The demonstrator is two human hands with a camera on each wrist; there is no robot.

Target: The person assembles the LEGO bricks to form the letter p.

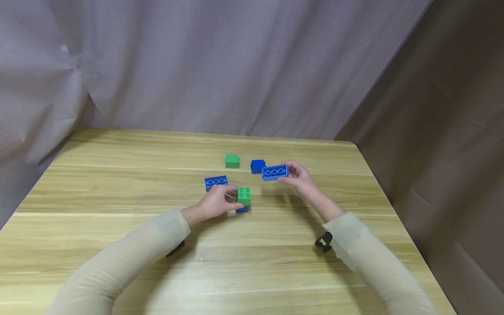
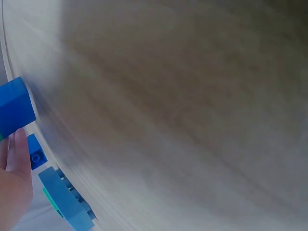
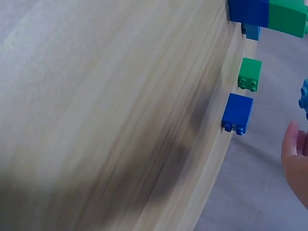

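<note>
Sleeves first in the head view, both beige, forearms low over the wooden table [image 1: 118, 183]. L hand [image 1: 214, 203] has fingers curled onto the green-on-blue stack [image 1: 243, 199] — green 2x2 brick, studs up, sitting on a blue brick near table centre. R hand [image 1: 300, 175] pinches a long blue brick [image 1: 274, 172] by its end, lifted just off the table, hollow underside facing the camera. Around them: another long blue brick [image 1: 216, 182] lying just beyond the L hand, a small green brick [image 1: 232, 161] and a small blue brick [image 1: 257, 166] farther back, the blue one just behind the held brick. Grey curtain behind.

L wrist view — blurred table fills it; fingertips [image 2: 19, 144] rest against the stack's blue side [image 2: 14, 108]; grip itself can't be told here.

R wrist view: edge of the R hand [image 3: 294, 159] only, fingers unclear. Small blue and green bricks lie side by side, apart.
</note>
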